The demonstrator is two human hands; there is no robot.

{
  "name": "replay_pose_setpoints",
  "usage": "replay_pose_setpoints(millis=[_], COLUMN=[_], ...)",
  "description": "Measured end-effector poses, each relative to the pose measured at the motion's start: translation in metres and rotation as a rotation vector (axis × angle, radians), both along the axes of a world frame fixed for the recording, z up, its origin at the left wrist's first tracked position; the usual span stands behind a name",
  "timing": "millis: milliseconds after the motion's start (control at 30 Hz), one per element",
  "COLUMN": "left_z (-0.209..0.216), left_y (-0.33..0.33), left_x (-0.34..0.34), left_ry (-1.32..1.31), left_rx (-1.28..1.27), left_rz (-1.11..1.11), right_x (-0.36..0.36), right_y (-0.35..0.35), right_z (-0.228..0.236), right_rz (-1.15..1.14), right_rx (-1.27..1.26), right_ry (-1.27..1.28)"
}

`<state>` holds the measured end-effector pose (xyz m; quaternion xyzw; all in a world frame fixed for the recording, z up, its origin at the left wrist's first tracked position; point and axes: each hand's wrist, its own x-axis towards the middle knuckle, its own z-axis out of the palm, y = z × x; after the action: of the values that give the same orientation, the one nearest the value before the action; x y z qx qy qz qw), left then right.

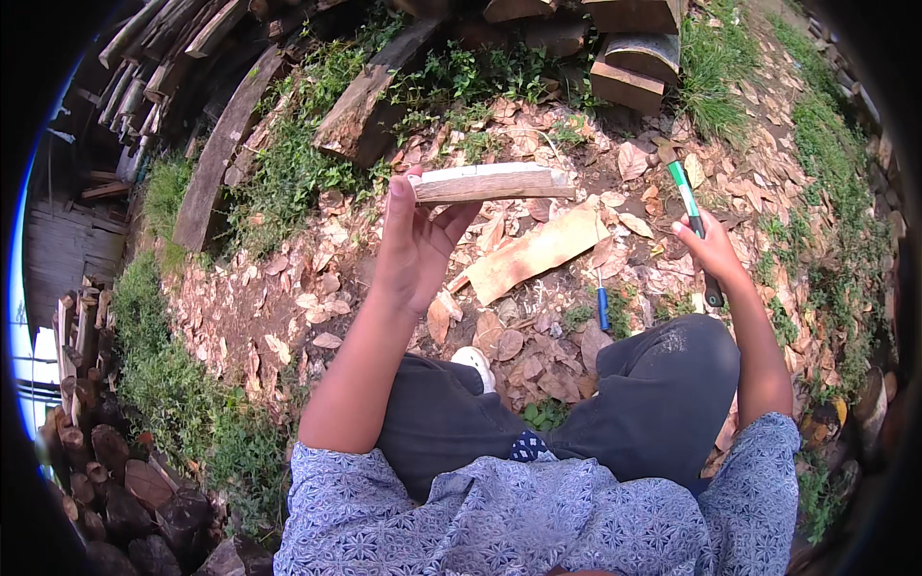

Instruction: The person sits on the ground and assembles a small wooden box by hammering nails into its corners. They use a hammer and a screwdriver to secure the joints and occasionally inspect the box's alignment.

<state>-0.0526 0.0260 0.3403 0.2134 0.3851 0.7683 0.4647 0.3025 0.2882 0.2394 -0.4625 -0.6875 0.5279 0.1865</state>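
Observation:
My left hand (413, 226) is raised in front of me, closed on one end of a short strip of wood (495, 184). The strip is held level, with a pale upper face and a brown grained side. Off to the right, my right hand (709, 245) grips a hammer (690, 197) by its green and black handle, the head pointing away from me. A flat, light-coloured board (538, 257) lies on the ground beyond my knees. Closer to me is a blue-handled tool (602, 307) with a thin shaft, like a screwdriver.
Dry leaves (509, 350) cover the dirt around my bent legs. Thick timber beams (370, 101) and cut blocks (629, 82) lie at the far side. Stacked firewood (125, 480) stands at the near left, with green weeds (192, 384) beside it.

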Motion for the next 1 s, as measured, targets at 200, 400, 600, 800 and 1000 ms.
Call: replay_pose_setpoints(millis=[200, 400, 600, 800, 1000], left_z=[0.019, 0.019, 0.013, 0.010, 0.011], left_y=[0.005, 0.016, 0.006, -0.002, -0.008], left_x=[0.005, 0.018, 0.025, 0.022, 0.017], left_ry=[0.038, 0.131, 0.097, 0.084, 0.041], left_rx=[0.137, 0.186, 0.122, 0.077, 0.107], left_rz=[0.086, 0.092, -0.006, -0.019, -0.073], right_x=[-0.064, -0.090, -0.107, -0.109, -0.110], right_y=[-0.062, -0.138, -0.139, -0.133, -0.136], right_z=[0.173, 0.162, 0.142, 0.143, 0.144], right_rz=[-0.002, 0.057, -0.013, 0.028, 0.059], right_rx=[0.091, -0.121, -0.227, -0.278, -0.286], right_ry=[0.305, 0.578, 0.507, 0.499, 0.534])
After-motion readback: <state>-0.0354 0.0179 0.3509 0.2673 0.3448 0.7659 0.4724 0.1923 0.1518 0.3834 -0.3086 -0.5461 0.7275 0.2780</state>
